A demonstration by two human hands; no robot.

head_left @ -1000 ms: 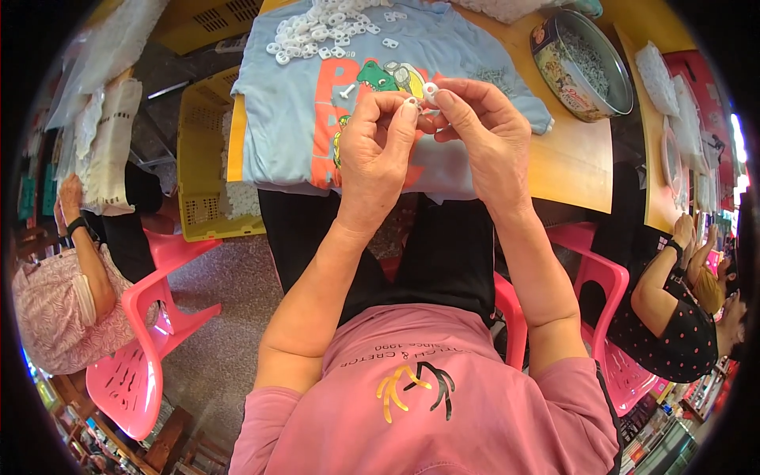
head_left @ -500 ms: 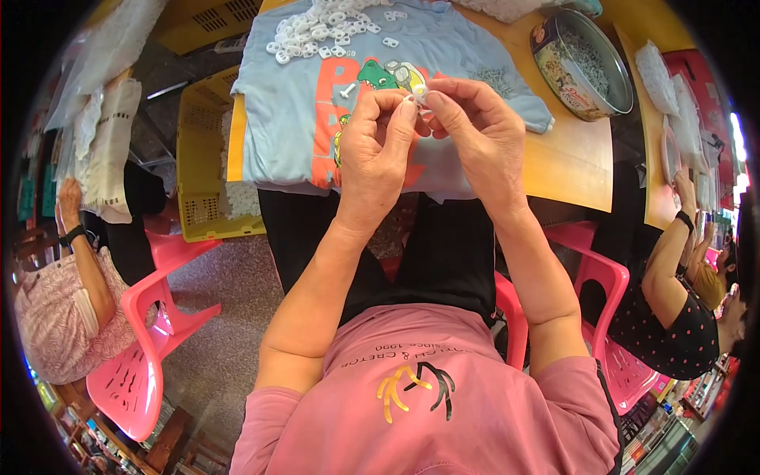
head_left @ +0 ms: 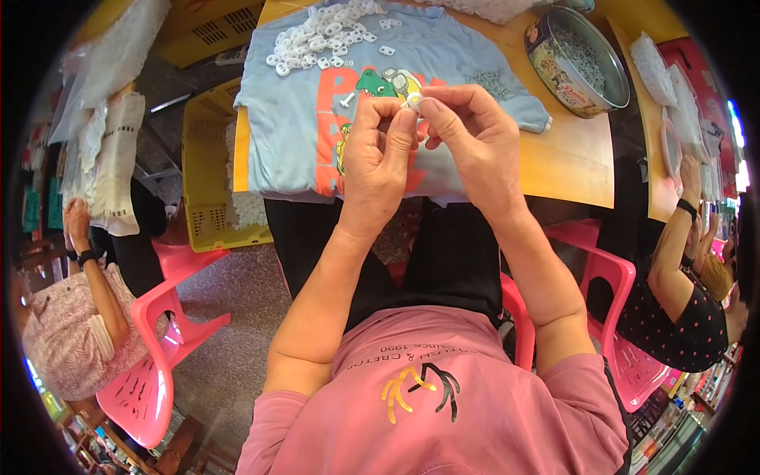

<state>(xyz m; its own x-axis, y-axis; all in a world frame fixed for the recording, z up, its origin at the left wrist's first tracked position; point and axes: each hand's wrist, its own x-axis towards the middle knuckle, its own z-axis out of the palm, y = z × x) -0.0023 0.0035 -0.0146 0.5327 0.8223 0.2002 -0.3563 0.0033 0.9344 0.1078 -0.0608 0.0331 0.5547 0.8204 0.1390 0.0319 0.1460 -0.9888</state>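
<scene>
Bringing both hands together, we now have the white piece [head_left: 413,100] right at the meeting fingertips, above the shirt [head_left: 285,134] spread on the table [head_left: 574,174]. A second ago our right hand [head_left: 480,150] held a ringed white part a little apart from the left; now that gap is gone. We judge this to mean the work has passed from lining up to joining or fitting, though we cannot tell whether one part or two sit in the grip.

Our left hand [head_left: 374,170] pinches narrowly, thumb against forefinger, at the piece's near side; our right thumb and forefinger close on its other side. The curled fingers hide most of what lies beneath.

Just beyond our left knuckles a white pin [head_left: 347,100] lies loose on the shirt, close enough to be nudged. Farther off, at the far left, we see a heap [head_left: 321,38] of like white pieces, with a few strays beside it. Past our right hand lies a small scatter of metal bits [head_left: 492,82], and beyond it stands a round tin [head_left: 546,59] of similar bits. A yellow crate [head_left: 207,226] stands left of the table. Co-workers sit on either side, well apart; only our own thumbs block the view.
</scene>
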